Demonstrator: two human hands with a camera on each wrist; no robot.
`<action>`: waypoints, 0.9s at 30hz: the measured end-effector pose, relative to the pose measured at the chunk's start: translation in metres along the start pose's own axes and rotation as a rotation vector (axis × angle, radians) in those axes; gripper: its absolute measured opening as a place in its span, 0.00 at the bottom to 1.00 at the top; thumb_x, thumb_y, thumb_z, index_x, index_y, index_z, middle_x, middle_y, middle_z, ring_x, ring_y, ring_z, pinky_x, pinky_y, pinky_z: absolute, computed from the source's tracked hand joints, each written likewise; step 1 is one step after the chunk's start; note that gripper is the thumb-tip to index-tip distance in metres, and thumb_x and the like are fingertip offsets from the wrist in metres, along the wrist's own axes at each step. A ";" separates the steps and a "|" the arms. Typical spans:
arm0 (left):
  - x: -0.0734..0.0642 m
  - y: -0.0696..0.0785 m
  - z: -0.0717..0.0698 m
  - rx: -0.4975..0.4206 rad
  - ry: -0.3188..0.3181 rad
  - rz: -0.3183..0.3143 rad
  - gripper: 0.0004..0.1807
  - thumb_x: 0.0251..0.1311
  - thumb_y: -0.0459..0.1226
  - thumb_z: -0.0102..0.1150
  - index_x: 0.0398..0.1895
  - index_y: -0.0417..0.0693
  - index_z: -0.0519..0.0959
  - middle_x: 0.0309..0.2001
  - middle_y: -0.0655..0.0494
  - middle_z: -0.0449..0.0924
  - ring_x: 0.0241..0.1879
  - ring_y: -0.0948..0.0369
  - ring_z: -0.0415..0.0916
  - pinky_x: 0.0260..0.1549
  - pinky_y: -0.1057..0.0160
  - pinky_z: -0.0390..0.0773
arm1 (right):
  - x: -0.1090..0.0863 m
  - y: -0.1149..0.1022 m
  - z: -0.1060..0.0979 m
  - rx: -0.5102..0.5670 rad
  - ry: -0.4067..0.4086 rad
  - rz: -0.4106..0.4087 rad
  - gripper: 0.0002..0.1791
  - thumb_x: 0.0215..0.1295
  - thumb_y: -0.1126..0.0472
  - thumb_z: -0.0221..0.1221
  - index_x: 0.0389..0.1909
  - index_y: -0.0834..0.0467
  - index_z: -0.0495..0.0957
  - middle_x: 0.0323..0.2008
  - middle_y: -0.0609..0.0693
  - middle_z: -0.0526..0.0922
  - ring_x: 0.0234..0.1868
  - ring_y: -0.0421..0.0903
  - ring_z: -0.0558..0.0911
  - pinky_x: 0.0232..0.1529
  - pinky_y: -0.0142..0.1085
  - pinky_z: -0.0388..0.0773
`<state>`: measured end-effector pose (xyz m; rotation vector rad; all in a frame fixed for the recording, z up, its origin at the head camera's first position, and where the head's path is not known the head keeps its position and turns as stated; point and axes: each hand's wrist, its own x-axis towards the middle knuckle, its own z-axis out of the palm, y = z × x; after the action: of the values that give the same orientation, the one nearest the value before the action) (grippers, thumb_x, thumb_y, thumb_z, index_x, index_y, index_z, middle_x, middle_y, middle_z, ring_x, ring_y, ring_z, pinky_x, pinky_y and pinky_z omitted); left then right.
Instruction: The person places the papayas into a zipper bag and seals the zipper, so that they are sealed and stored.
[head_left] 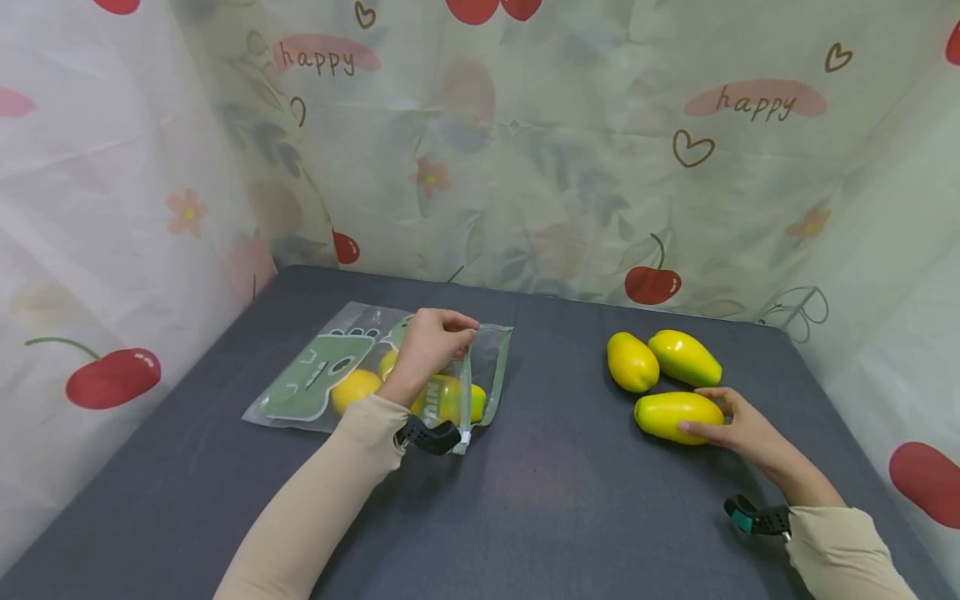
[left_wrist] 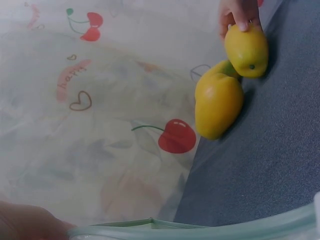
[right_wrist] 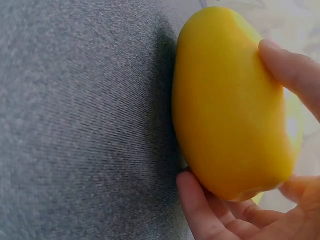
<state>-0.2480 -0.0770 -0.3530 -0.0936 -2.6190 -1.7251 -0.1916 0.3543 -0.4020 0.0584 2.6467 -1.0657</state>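
Note:
My left hand [head_left: 431,346] pinches the upper edge of a clear slider zip bag [head_left: 300,387] printed with a green cartoon animal; the bag's mouth faces right. Inside lie several yellow fruits, one of them a long papaya [head_left: 447,400] near the mouth. In the left wrist view the bag's green rim [left_wrist: 210,232] stretches away from the fingers. At the right, my right hand [head_left: 738,425] grips a yellow papaya [head_left: 667,416] by its right end, thumb on the near side and fingers behind. The papaya [right_wrist: 227,105] is close over the cloth.
Two more papayas, one upright-looking [head_left: 632,363] and one slanted [head_left: 684,357], lie just behind the held one. A dark grey cloth [head_left: 555,517] covers the table. Printed curtains [head_left: 525,208] hang along the back and sides. A thin wire [head_left: 802,308] shows at the back right corner.

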 end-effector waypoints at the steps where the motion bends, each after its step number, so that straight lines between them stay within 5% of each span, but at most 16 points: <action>1: 0.000 0.000 0.000 -0.001 -0.001 -0.002 0.07 0.61 0.37 0.62 0.39 0.49 0.87 0.37 0.51 0.85 0.28 0.58 0.80 0.30 0.62 0.82 | 0.000 0.000 0.000 -0.007 -0.001 -0.003 0.50 0.63 0.40 0.60 0.72 0.67 0.48 0.63 0.74 0.57 0.57 0.65 0.66 0.52 0.53 0.73; 9: 0.001 0.002 0.001 -0.006 0.000 -0.016 0.07 0.61 0.36 0.61 0.38 0.49 0.87 0.35 0.53 0.85 0.29 0.58 0.80 0.29 0.64 0.81 | -0.004 -0.004 0.000 -0.031 0.018 -0.036 0.47 0.62 0.42 0.61 0.71 0.64 0.53 0.58 0.70 0.64 0.53 0.60 0.69 0.46 0.45 0.72; 20: 0.003 0.003 0.001 -0.004 -0.001 -0.019 0.07 0.61 0.36 0.61 0.39 0.48 0.86 0.38 0.49 0.85 0.29 0.57 0.81 0.41 0.50 0.83 | -0.004 -0.011 -0.002 -0.018 0.057 -0.058 0.47 0.61 0.41 0.62 0.71 0.64 0.53 0.62 0.70 0.61 0.56 0.63 0.64 0.49 0.53 0.69; 27: 0.003 0.004 0.000 0.010 0.003 -0.010 0.07 0.61 0.37 0.61 0.39 0.49 0.87 0.33 0.52 0.84 0.29 0.58 0.81 0.33 0.59 0.83 | -0.008 -0.022 -0.007 0.001 0.077 -0.103 0.47 0.62 0.43 0.62 0.72 0.64 0.52 0.63 0.71 0.60 0.57 0.64 0.64 0.48 0.52 0.69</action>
<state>-0.2506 -0.0750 -0.3496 -0.0775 -2.6300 -1.7134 -0.1888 0.3437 -0.3807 -0.0386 2.7449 -1.1179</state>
